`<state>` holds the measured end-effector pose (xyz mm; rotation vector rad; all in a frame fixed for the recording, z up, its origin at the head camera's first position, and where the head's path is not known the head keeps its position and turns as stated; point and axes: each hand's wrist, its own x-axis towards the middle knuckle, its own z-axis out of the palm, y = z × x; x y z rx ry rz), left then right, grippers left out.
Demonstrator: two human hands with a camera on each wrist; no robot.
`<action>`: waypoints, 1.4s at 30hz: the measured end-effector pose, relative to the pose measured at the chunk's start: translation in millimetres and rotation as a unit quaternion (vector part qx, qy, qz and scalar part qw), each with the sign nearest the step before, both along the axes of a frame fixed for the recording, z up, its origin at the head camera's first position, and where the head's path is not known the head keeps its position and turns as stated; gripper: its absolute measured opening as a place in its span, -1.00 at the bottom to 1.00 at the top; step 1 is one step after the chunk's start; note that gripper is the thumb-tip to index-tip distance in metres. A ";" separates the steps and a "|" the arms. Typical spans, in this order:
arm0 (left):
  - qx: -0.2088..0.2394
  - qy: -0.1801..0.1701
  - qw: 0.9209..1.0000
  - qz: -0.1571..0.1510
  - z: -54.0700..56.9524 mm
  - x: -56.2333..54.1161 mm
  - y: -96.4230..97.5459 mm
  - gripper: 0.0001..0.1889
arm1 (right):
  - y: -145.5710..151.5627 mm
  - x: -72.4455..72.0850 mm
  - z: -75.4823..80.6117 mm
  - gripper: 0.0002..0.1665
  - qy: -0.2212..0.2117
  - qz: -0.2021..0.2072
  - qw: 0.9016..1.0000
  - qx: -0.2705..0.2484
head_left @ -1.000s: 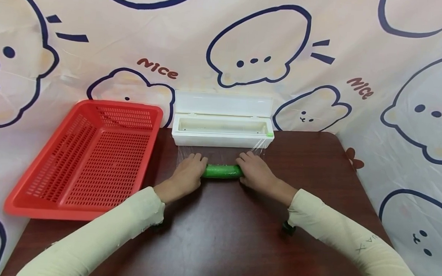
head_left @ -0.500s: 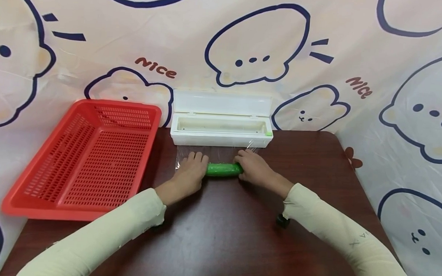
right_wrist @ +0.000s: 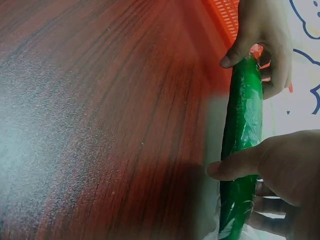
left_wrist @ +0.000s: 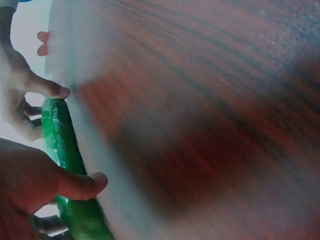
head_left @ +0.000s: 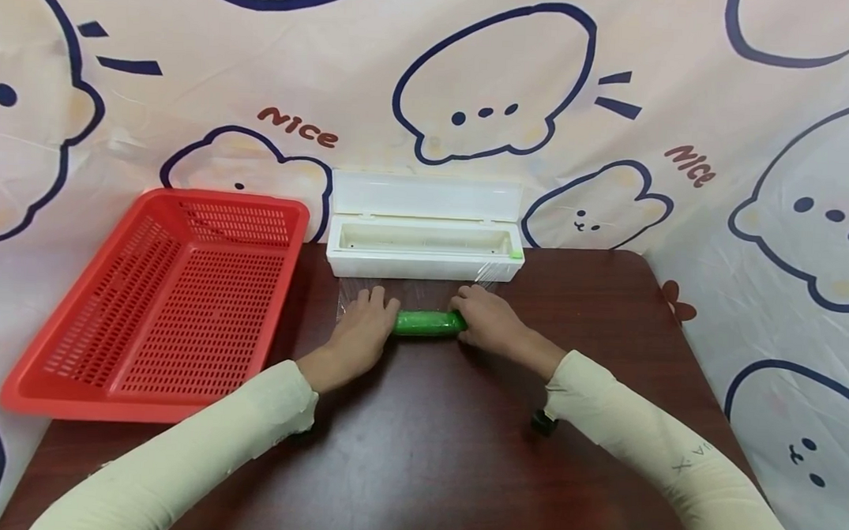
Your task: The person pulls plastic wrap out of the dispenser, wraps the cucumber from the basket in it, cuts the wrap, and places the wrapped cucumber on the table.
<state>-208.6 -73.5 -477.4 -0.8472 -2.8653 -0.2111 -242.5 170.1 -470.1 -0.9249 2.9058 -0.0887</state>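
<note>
A green cucumber (head_left: 429, 324), glossy with clear film, lies crosswise over the dark table in the head view. My left hand (head_left: 363, 329) grips its left part and my right hand (head_left: 492, 319) its right part. Cling film (head_left: 423, 294) stretches from the cucumber back to a white film dispenser box (head_left: 424, 267), bunched into pleats near the right hand. In the left wrist view, the left thumb lies across the cucumber (left_wrist: 62, 135), fingers curled beneath. The right wrist view shows the right thumb over the cucumber (right_wrist: 245, 110) and loose film at its near end.
A red perforated plastic basket (head_left: 291, 291) stands to the left of the hands. The dispenser's white lid (head_left: 427, 195) is raised against the patterned wall sheet (head_left: 497, 78). Brown wood-grain tabletop (head_left: 423, 455) extends in front, its right edge meeting the sheet.
The cucumber and both hands have shifted very slightly toward the dispenser. The film's right edge has drawn inward and bunched beside the right hand. Both hands keep their grip.
</note>
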 end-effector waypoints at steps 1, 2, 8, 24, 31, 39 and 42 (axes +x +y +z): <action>0.000 -0.001 1.000 0.002 0.1 -0.6 0.1 -0.67 | 0.3 0.7 -0.3 -0.54 0.005 0.001 1.000 0.000; -0.002 -0.004 1.000 0.003 0.3 -1.2 0.1 -0.69 | 0.7 1.5 -0.6 -0.53 0.010 0.003 1.000 0.000; -0.001 -0.018 1.000 0.015 1.9 -4.2 0.9 -0.75 | 4.1 8.0 -4.8 -0.42 0.039 0.026 0.999 0.011; -0.021 0.005 1.000 0.010 5.5 -4.0 -0.8 -0.70 | 9.9 15.0 -11.5 -0.44 0.134 0.064 0.989 -0.019; -0.016 -0.005 1.000 0.011 6.6 -4.3 -1.0 -0.61 | 10.6 13.0 -10.9 -0.44 0.111 0.042 0.992 -0.034; -0.018 0.033 0.999 -0.005 3.1 0.2 -2.6 -0.68 | 9.8 8.9 -9.9 -0.43 0.087 0.031 0.995 -0.042; -0.069 0.058 0.996 -0.004 2.5 2.6 -1.5 -0.67 | 9.0 8.6 -9.8 -0.43 0.082 0.029 0.995 -0.048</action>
